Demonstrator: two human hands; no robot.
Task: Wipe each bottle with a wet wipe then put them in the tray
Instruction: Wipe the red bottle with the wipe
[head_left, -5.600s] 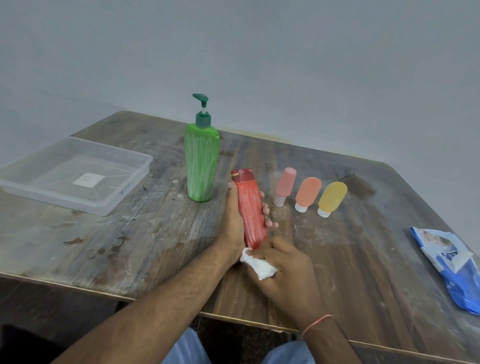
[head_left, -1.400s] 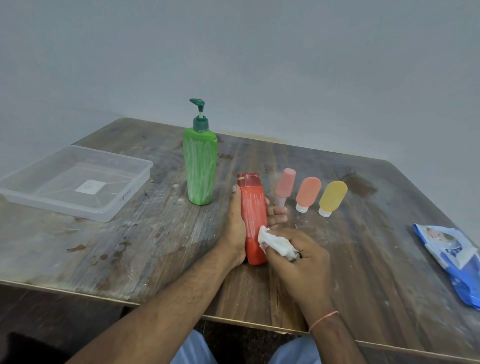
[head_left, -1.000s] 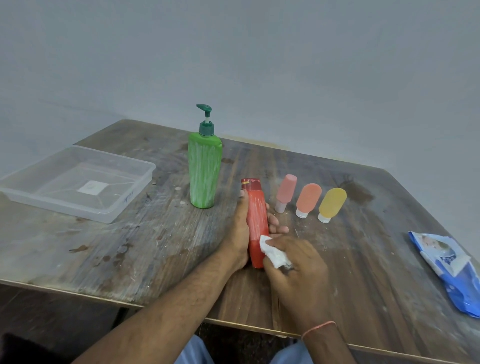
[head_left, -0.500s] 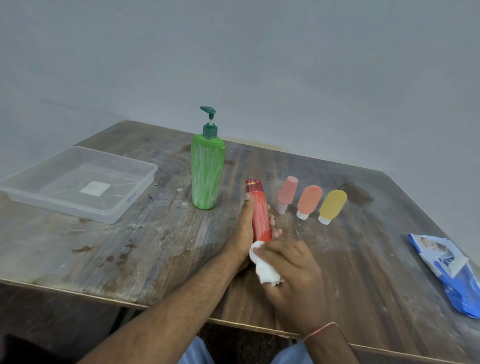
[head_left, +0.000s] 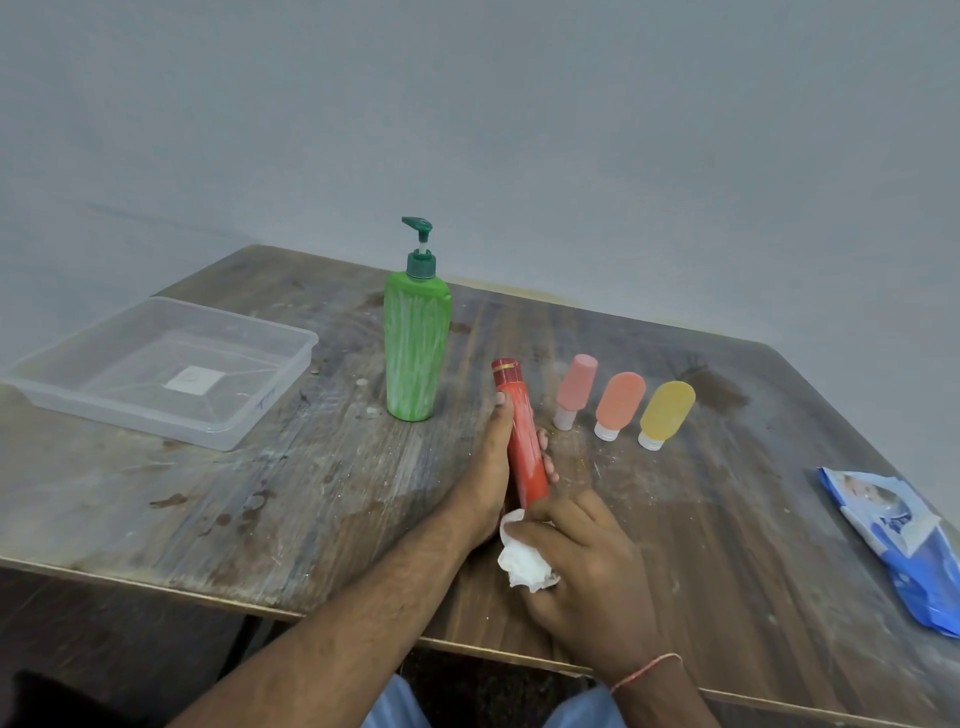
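My left hand (head_left: 485, 478) grips a slim red bottle (head_left: 521, 435), tilted with its cap pointing away from me, just above the table. My right hand (head_left: 582, 577) holds a crumpled white wet wipe (head_left: 522, 564) pressed against the bottle's bottom end. A tall green pump bottle (head_left: 416, 348) stands upright left of the red one. Three small squeeze bottles lie in a row to the right: pink (head_left: 574, 388), orange (head_left: 618, 402) and yellow (head_left: 666, 413). A clear plastic tray (head_left: 249, 415) with nothing in it sits at the far left.
A blue wet-wipe packet (head_left: 904, 540) lies near the right edge of the worn wooden table (head_left: 260, 509). A grey wall stands close behind the table. The near table edge runs just under my forearms.
My right hand slid the wipe down the red bottle from its middle to its bottom end. My left hand kept hold of the bottle, which turned slightly.
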